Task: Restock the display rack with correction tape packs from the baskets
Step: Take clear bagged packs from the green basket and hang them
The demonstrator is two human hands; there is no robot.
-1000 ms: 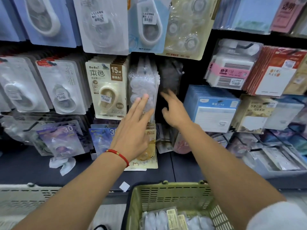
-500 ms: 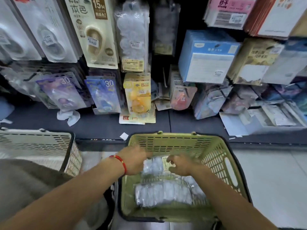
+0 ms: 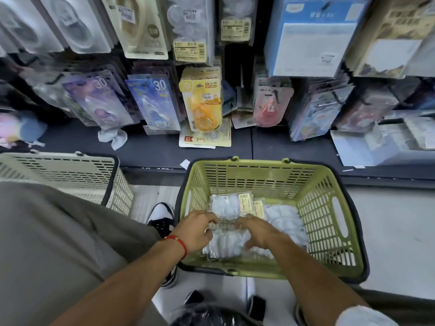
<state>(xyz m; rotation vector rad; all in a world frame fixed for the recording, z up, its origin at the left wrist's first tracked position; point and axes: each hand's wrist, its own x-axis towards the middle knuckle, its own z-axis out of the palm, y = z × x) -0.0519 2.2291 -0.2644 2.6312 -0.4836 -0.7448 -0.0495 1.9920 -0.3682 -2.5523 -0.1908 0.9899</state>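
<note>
A clear pack (image 3: 226, 228) in the green basket (image 3: 329, 208) is pinched by the left hand (image 3: 196, 231); it is touched by the spread right hand (image 3: 257, 232).

1. Two baskets stand on the floor: one green basket (image 3: 329, 198) and one cream basket (image 3: 70, 175).
2. Two hands are in the green one: the left hand (image 3: 197, 231) and the right hand (image 3: 256, 234).
3. One red string (image 3: 180, 243) goes round the left wrist.
4. Two yellow labels (image 3: 244, 202) show on the clear packs (image 3: 226, 205); the packs overlap too much to count.
5. One yellow pack (image 3: 204, 104) hangs at the front on the rack.
</note>
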